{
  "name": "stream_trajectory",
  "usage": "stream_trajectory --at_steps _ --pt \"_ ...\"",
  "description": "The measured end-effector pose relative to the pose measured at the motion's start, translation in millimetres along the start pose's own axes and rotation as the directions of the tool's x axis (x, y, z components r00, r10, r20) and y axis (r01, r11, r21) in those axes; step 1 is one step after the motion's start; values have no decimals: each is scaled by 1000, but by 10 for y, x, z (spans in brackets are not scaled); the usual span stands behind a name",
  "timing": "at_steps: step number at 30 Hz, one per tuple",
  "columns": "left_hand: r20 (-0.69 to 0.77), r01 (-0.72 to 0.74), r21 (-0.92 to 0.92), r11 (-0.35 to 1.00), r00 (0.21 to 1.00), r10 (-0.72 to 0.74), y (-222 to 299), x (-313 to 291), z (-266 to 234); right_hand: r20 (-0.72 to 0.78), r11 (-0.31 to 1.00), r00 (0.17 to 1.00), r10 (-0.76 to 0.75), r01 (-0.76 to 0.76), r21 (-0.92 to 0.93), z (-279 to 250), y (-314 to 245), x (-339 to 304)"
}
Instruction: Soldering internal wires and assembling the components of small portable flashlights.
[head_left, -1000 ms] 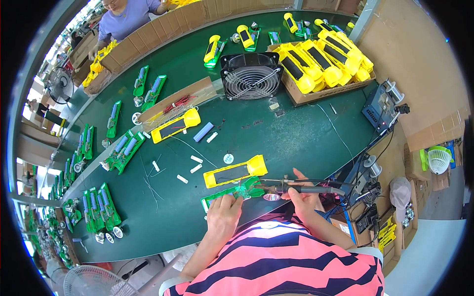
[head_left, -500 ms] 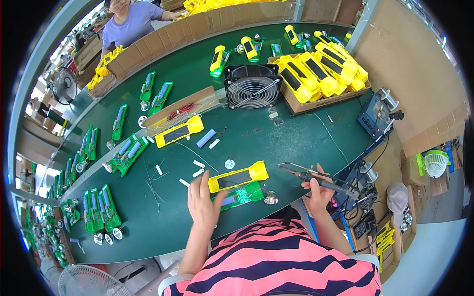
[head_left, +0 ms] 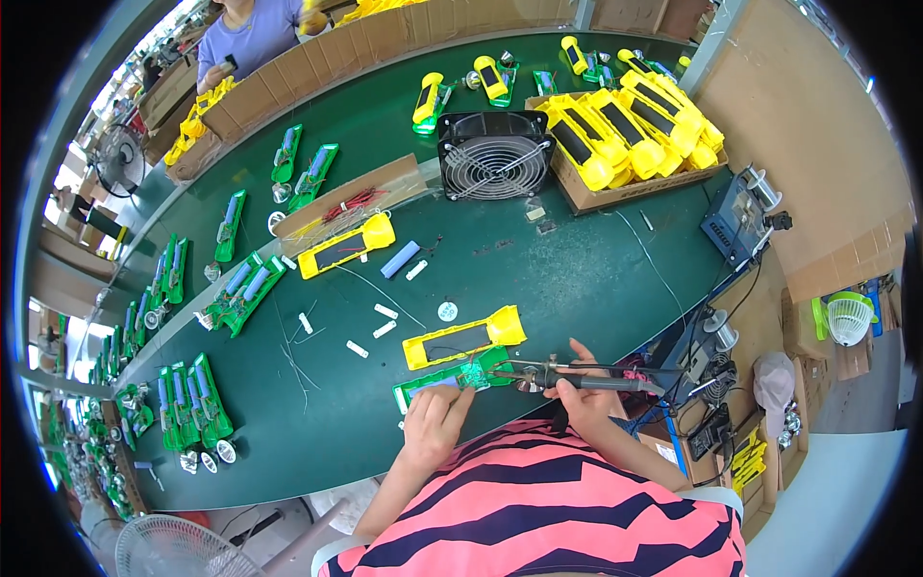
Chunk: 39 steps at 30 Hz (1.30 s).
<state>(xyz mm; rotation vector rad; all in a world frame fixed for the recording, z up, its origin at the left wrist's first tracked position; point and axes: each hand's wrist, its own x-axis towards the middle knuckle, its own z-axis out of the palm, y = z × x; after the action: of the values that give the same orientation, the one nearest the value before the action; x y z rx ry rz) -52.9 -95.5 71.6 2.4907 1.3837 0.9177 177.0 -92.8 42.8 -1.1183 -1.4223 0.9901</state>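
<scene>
My right hand (head_left: 584, 396) is closed around the handle of a soldering iron (head_left: 608, 383), whose tip points left over a green lamp housing (head_left: 498, 360). Inside that housing lie a circuit board (head_left: 472, 374) and a blue battery cell. My left hand (head_left: 435, 423) is at the housing's near edge, thumb and fingertips pinched together beside the board; what they hold is too small to make out. Just beyond lies a yellow lamp housing (head_left: 506, 325) with a dark panel, thin wires running across it. A silver reflector (head_left: 527, 384) is partly hidden behind the iron.
A metal-grilled fan (head_left: 495, 165) stands beyond, beside a box of yellow housings (head_left: 635, 197). Several green housings (head_left: 197, 404) lie at left. A battery cell (head_left: 400, 260) and white pieces lie mid-table. The blue soldering station (head_left: 735, 226) stands right. Across the partition a person (head_left: 252, 38) handles parts.
My right hand brought the soldering iron left and down over the green housing. My left hand moved right and down, its fingers now pinched by the board. The green housing shifted slightly left.
</scene>
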Motion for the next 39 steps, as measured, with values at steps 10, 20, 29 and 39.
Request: stream_trajectory --at_steps 10,20,29,39 --pt "140 47 82 996 988 -58 72 185 -89 -30 999 999 -26 27 20 66 -77 40" --pt "176 60 70 996 982 -72 73 200 -107 -16 996 998 55 -54 66 98 -37 20" --pt "162 71 78 994 983 -83 81 195 -89 -71 959 976 206 -187 213 126 -39 -22" --pt "211 75 96 993 973 -94 93 220 -108 -131 963 967 220 -193 189 -40 -191 125"
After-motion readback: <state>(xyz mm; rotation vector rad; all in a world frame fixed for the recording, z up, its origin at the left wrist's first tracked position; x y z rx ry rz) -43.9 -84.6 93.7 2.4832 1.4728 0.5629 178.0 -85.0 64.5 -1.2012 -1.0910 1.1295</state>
